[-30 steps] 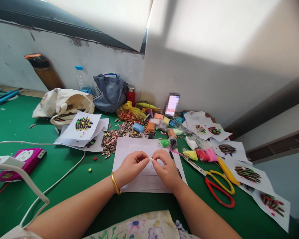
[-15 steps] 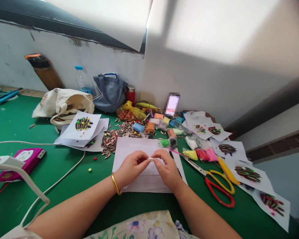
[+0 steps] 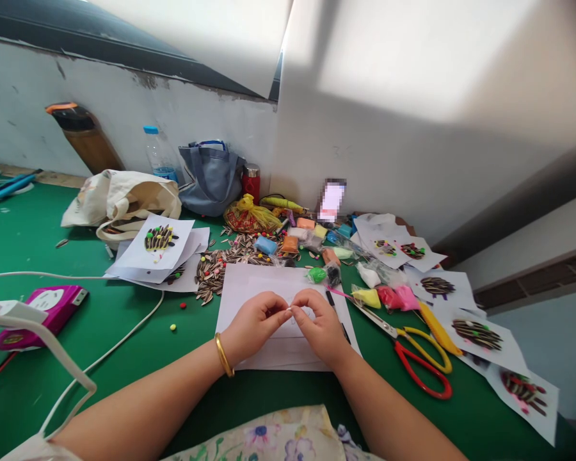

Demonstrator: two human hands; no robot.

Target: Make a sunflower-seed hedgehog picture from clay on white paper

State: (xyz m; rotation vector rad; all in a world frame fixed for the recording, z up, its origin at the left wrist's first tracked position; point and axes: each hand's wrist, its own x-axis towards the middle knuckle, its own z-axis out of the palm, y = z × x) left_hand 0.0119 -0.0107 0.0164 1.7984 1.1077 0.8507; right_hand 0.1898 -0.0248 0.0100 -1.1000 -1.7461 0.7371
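Over a white sheet of paper, my left hand and my right hand meet at the fingertips. Both pinch a small piece of white clay, mostly covered by the fingers. Faint drawn lines show on the paper under them. Beside my right hand lies a black pen, partly hidden. Packets of soft clay stand close by: green, white, yellow, red and pink.
Scissors and a yellow utility knife lie at the right, near seed pictures on paper. Sunflower seeds are heaped behind the sheet. At left are a purple power adapter, a white cable and a cloth bag.
The white clay, plainly visible between my fingertips before, is now almost hidden as the fingertips have come together. My hands have otherwise hardly moved.
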